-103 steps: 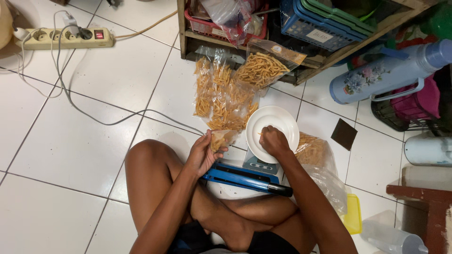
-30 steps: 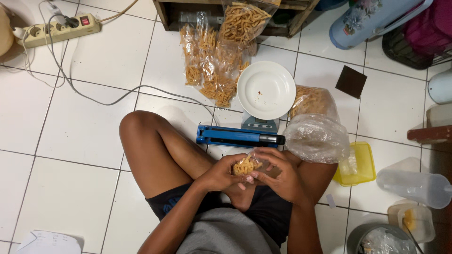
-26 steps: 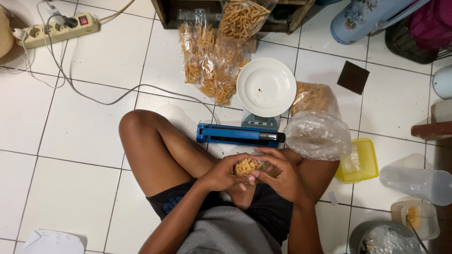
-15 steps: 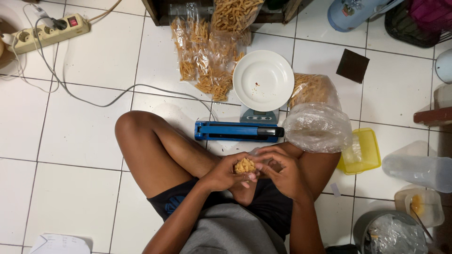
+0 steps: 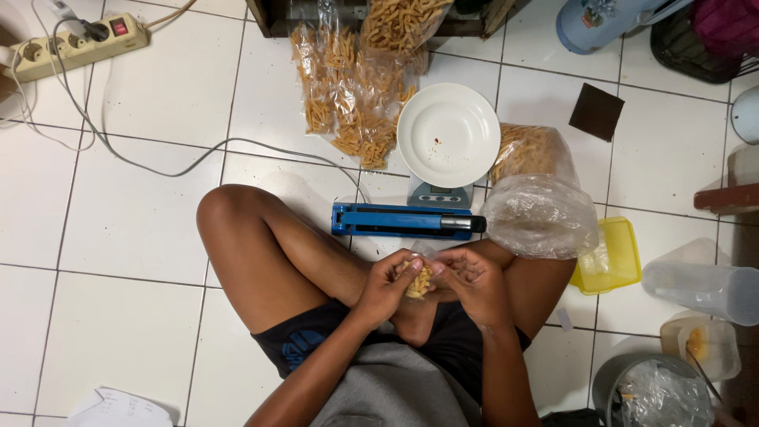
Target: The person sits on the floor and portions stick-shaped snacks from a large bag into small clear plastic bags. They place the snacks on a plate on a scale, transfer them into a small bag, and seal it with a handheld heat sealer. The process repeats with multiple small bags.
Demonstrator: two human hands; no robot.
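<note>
I sit cross-legged on a white tiled floor. My left hand (image 5: 385, 286) and my right hand (image 5: 469, 283) together hold a small clear bag of yellow stick snacks (image 5: 418, 280) over my lap. Just beyond my hands lies a blue bar-shaped heat sealer (image 5: 395, 221). Behind it stands a small scale (image 5: 439, 194) carrying an empty white plate (image 5: 448, 134) with a few crumbs. Several filled snack bags (image 5: 352, 87) lie on the floor further out.
A large clear bag of snacks (image 5: 536, 198) rests by my right knee, with a yellow tub (image 5: 617, 257) beside it. A power strip (image 5: 71, 43) and grey cable (image 5: 158, 162) run at the far left. A wooden shelf (image 5: 273, 20), a jug (image 5: 704, 289) and containers stand around.
My right hand left the plate and both hands brought the small bag down to my lap. In the last second my fingers shifted on the bag's top.
</note>
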